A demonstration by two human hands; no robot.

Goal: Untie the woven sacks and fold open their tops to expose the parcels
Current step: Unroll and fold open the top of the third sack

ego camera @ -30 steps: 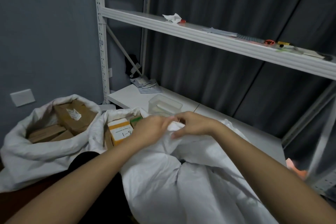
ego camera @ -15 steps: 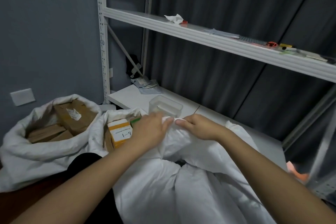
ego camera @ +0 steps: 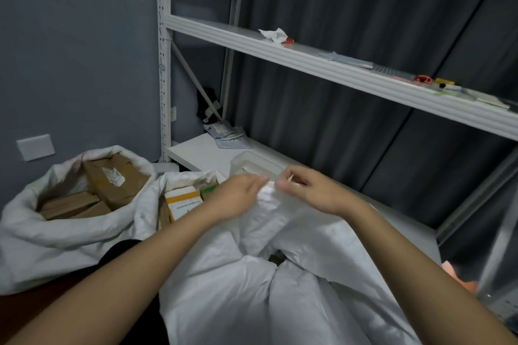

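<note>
A large white woven sack (ego camera: 280, 297) lies in front of me, its gathered top raised between my hands. My left hand (ego camera: 235, 199) and my right hand (ego camera: 311, 190) both pinch the bunched top edge of this sack, fingertips nearly touching. A small dark gap (ego camera: 277, 256) shows in the folds below. To the left, a white sack (ego camera: 56, 241) stands folded open with brown cardboard parcels (ego camera: 115, 182) showing. Behind my left hand a second open sack (ego camera: 157, 204) shows a white and orange box (ego camera: 183, 202).
A white metal rack holds a lower shelf (ego camera: 201, 152) with a clear plastic tub (ego camera: 256, 166) and grey pouches, and an upper shelf (ego camera: 336, 73) with small items. A dark curtain hangs behind it. A grey wall with a socket plate (ego camera: 36, 147) is on the left.
My hands have lifted the sack's bunched top a little and drawn slightly apart, and the fabric below has loosened, showing a dark gap.
</note>
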